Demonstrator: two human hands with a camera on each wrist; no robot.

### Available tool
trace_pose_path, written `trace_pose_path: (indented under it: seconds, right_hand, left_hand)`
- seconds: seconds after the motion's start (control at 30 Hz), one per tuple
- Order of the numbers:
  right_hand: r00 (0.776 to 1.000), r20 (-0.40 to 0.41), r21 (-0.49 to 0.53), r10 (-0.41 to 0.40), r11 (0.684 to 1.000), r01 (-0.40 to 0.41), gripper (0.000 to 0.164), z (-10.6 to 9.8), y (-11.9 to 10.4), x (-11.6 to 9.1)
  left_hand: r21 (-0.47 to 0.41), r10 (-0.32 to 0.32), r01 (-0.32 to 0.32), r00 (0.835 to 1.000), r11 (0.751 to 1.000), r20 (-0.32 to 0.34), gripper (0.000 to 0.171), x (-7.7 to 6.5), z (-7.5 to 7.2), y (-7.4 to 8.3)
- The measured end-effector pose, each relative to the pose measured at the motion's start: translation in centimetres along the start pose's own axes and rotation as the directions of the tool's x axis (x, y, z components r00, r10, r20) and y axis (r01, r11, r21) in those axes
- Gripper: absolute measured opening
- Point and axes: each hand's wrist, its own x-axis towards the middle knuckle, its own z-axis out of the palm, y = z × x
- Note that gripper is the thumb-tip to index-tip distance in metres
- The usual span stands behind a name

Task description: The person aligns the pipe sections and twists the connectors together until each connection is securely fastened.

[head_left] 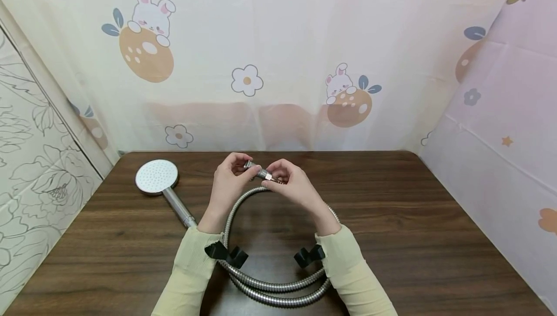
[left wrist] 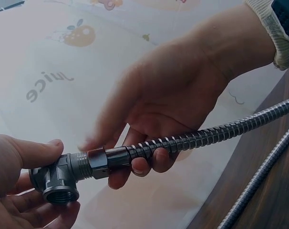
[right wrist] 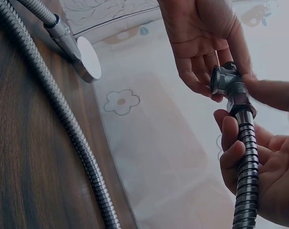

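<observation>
My left hand (head_left: 229, 183) pinches a metal tee fitting (left wrist: 56, 174) above the table, its thumb on top and fingers below. The fitting has a threaded side opening facing down in the left wrist view. A hex nut (left wrist: 100, 163) at the end of a flexible metal shower hose (left wrist: 221, 132) sits against the fitting's threaded arm. My right hand (head_left: 298, 189) holds the hose just behind that nut, fingers curled around it; its thumb lies by the joint. How far the nut is threaded on cannot be told.
A shower head (head_left: 156, 177) with a white face and grey handle lies on the dark wooden table (head_left: 413, 219) at the left. The hose loops across the table beneath my forearms. A printed curtain (head_left: 278, 31) hangs behind the table, with patterned sheets at both sides.
</observation>
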Motion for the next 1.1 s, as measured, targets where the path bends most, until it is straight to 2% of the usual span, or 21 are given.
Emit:
trace_pose_path:
  seconds: [0.13, 0.27, 0.37, 0.47, 0.6, 0.77, 0.87, 1.03, 1.1]
  right_hand:
    - [1.000, -0.013, -0.019, 0.009, 1.000, -0.010, 0.027, 0.0, 0.0, 0.0]
    - [1.000, -0.002, 0.011, 0.013, 1.000, -0.013, 0.026, 0.0, -0.7, -0.3]
    - [1.000, 0.010, 0.026, 0.004, 1.000, -0.004, 0.024, -0.1, -1.8, -0.6]
    - [1.000, 0.011, 0.017, -0.001, 1.000, 0.000, 0.021, -0.2, -2.8, -1.0]
    - [1.000, 0.011, 0.003, 0.014, 1.000, -0.014, 0.020, -0.2, -3.2, -1.2]
    - [1.000, 0.007, 0.012, 0.013, 1.000, -0.013, 0.021, -0.2, -3.2, -1.1]
    - [1.000, 0.008, 0.017, 0.015, 1.000, -0.015, 0.021, -0.3, -3.2, -1.1]
    - [0.999, 0.011, 0.022, 0.031, 0.999, -0.031, 0.019, -0.3, -3.1, -1.0]
    - [0.999, 0.014, 0.024, 0.031, 0.999, -0.032, 0.020, -0.2, -3.0, -0.9]
  left_hand:
    - [0.005, 0.006, -0.006, 1.000, 1.000, -0.003, 0.028, -0.2, 0.0, 0.3]
    - [0.000, 0.033, -0.033, 0.999, 0.999, -0.012, 0.029, 0.6, 0.1, -1.4]
    - [0.003, 0.031, -0.031, 0.999, 1.000, -0.009, 0.028, 0.6, 0.1, -1.3]
    - [0.001, 0.013, -0.013, 1.000, 1.000, -0.002, 0.028, 0.4, 0.0, -0.8]
    - [0.003, -0.009, 0.009, 1.000, 1.000, 0.006, 0.027, -0.2, -0.1, 0.7]
    - [0.031, 0.002, -0.002, 1.000, 1.000, -0.001, 0.028, -0.9, 0.0, 1.9]
    - [0.023, 0.010, -0.010, 1.000, 1.000, -0.001, 0.029, -0.5, 0.0, 1.1]
    - [0.003, 0.025, -0.025, 1.000, 1.000, -0.003, 0.030, 0.4, 0.2, -1.0]
    - [0.008, 0.039, -0.039, 0.999, 0.999, -0.009, 0.030, 0.5, 0.2, -1.3]
